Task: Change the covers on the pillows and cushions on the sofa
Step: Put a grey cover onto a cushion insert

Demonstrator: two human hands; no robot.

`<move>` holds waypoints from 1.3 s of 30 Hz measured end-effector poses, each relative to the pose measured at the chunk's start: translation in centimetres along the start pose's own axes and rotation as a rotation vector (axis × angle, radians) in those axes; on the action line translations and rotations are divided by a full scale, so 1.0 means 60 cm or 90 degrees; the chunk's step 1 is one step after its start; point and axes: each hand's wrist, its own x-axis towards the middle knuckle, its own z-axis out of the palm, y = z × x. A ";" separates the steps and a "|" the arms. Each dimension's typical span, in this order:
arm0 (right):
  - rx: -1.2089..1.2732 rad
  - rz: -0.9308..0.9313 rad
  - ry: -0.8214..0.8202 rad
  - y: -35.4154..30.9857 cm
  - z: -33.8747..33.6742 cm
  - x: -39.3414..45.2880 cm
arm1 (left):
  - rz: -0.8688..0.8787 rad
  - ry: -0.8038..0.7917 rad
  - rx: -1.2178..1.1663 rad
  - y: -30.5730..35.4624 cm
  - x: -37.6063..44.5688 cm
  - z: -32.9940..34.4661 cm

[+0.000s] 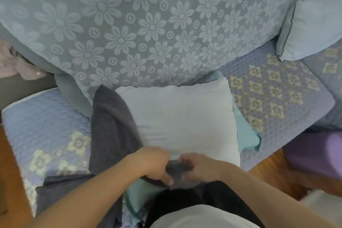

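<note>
A bare white cushion (pixel 181 116) lies flat on the sofa seat in front of me. A dark grey cover (pixel 112 122) is draped along its left side and bunched at its near edge. My left hand (pixel 153 163) and my right hand (pixel 196 166) both grip that bunched grey fabric at the cushion's near edge, close together. A turquoise cover (pixel 248 135) lies under the cushion and sticks out on the right and near my legs.
A big blue floral back cushion (pixel 140 24) leans behind. A light blue pillow (pixel 314 29) stands at the right. The quilted purple seat pad (pixel 273 94) covers the sofa. A purple item (pixel 314 153) sits on the wooden floor (pixel 268 176) at right.
</note>
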 end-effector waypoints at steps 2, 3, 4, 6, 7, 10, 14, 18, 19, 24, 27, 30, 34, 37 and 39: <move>-0.278 -0.042 -0.067 0.000 0.016 0.021 | 0.012 -0.141 0.021 -0.006 -0.016 0.011; -0.403 -0.083 -0.081 -0.004 0.023 0.031 | 0.025 -0.170 0.027 -0.007 -0.021 0.018; -0.495 -0.122 -0.090 -0.007 0.030 0.043 | 0.043 -0.174 0.014 -0.007 -0.026 0.020; -0.523 -0.147 -0.088 -0.016 0.030 0.055 | 0.068 -0.121 -0.115 -0.016 -0.043 0.012; -0.468 -0.143 -0.077 -0.024 0.023 0.054 | 0.056 -0.089 -0.225 -0.026 -0.054 0.007; -0.151 -0.055 -0.081 -0.049 -0.019 0.044 | -0.042 0.015 -0.648 -0.069 -0.079 -0.004; 0.190 -0.040 0.004 -0.081 -0.050 0.038 | -0.112 0.047 -0.683 -0.100 -0.065 -0.026; 0.275 -0.009 0.099 -0.083 -0.049 0.054 | -0.126 -0.053 -0.377 -0.102 -0.042 -0.066; 0.263 -0.017 0.104 -0.078 -0.050 0.056 | -0.110 -0.039 -0.330 -0.101 -0.044 -0.074; 0.257 -0.054 0.029 -0.053 -0.043 0.044 | -0.071 0.160 -0.585 -0.104 -0.064 -0.071; 0.282 -0.065 0.013 -0.052 -0.045 0.045 | -0.109 0.105 -0.785 -0.105 -0.076 -0.059; 0.378 -0.055 0.059 -0.047 -0.045 0.049 | -0.193 -0.079 -0.834 -0.102 -0.094 -0.062; 0.415 -0.032 0.016 -0.049 -0.027 0.053 | -0.152 -0.164 -0.158 -0.078 -0.093 -0.070; 0.349 -0.020 -0.045 -0.050 -0.019 0.062 | -0.154 -0.086 0.037 -0.086 -0.081 -0.064; 0.315 -0.016 -0.061 -0.052 -0.020 0.058 | -0.122 0.040 -0.015 -0.104 -0.072 -0.056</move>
